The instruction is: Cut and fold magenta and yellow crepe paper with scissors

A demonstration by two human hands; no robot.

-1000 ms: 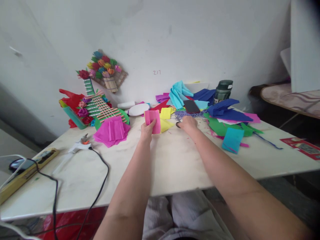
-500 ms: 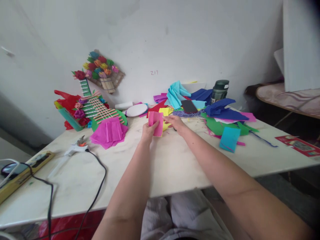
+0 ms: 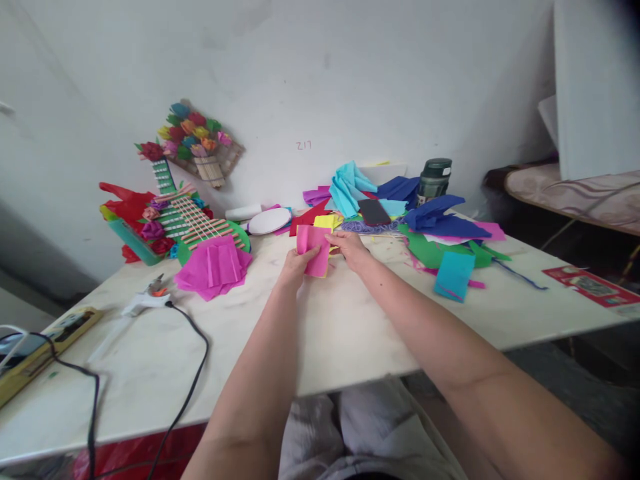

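My left hand is closed on a folded piece of pink paper, its thumb lying across the front. A yellow layer shows along the paper's lower and right edges. At the upper right edge of the same paper, my right hand has its thumb and fingers pinched together on it. Some of the right fingers are hidden behind the paper and the hand. Just behind the hands lies yellow paper. Left of them is a stack of magenta paper squares.
A glue gun with a black cord and a yellow power strip lie at left. A guitar-shaped craft leans at back left. Behind stand a phone and a dark green bottle. A blue paper piece lies right.
My right fingers have come in onto the pink paper's upper right edge, where they were beside it before. The whole view has shifted slightly.
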